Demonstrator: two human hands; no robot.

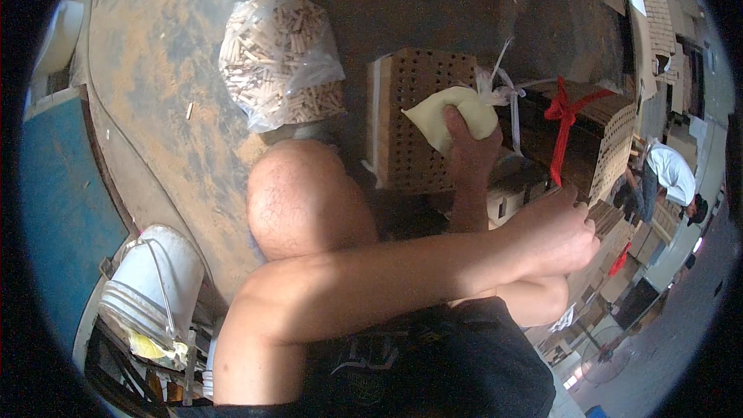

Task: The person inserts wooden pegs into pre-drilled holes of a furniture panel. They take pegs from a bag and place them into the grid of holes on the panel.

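Note:
My right hand is raised and squeezes a soft cream-coloured bag, knotted at its top with white plastic strips. The bag hangs just over a brown wooden block drilled with rows of small holes. My left arm crosses my body to the right. My left hand rests with curled fingers against the edge of a stack of wooden pieces tied with a red ribbon. What the left fingers enclose is hidden. My bare knee sits below the block.
A clear plastic bag full of short wooden dowels lies on the worn brown floor to the upper left. A white bucket stands lower left beside a blue surface. A person in a white shirt bends over at far right.

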